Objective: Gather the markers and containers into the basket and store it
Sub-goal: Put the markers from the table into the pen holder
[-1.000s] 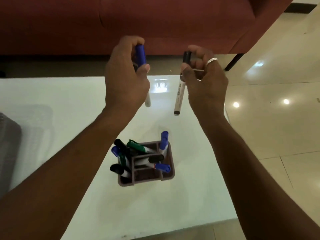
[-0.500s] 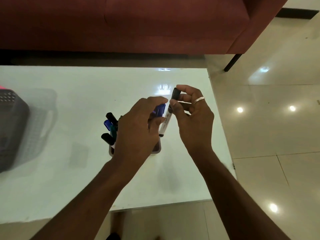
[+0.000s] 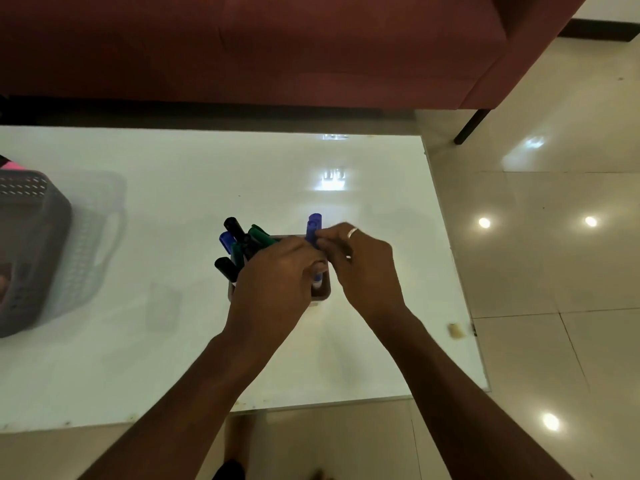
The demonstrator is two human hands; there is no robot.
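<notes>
A small brown container (image 3: 323, 294) stands on the white table (image 3: 173, 341), holding several markers. Black (image 3: 233, 225), blue (image 3: 227, 240) and green (image 3: 260, 233) caps stick out at its left, and blue-capped markers (image 3: 314, 225) stand upright at its back right. My left hand (image 3: 277, 275) covers the container, closed around a blue marker whose end (image 3: 317, 279) shows under the thumb. My right hand (image 3: 362, 268), with a ring, is pinched right beside the upright blue markers; the marker it holds is almost hidden. A dark grey perforated basket (image 3: 31, 244) sits at the table's left edge.
A red sofa (image 3: 277, 46) runs along the far side of the table, with a dark leg (image 3: 472, 126) on the tiled floor at the right. The table's right edge (image 3: 450, 258) is close to my right hand. A small beige bit (image 3: 455, 330) lies near that edge.
Both hands came down from the far side of the table with their markers and now sit over the container. The view shifted, bringing the basket in at the left.
</notes>
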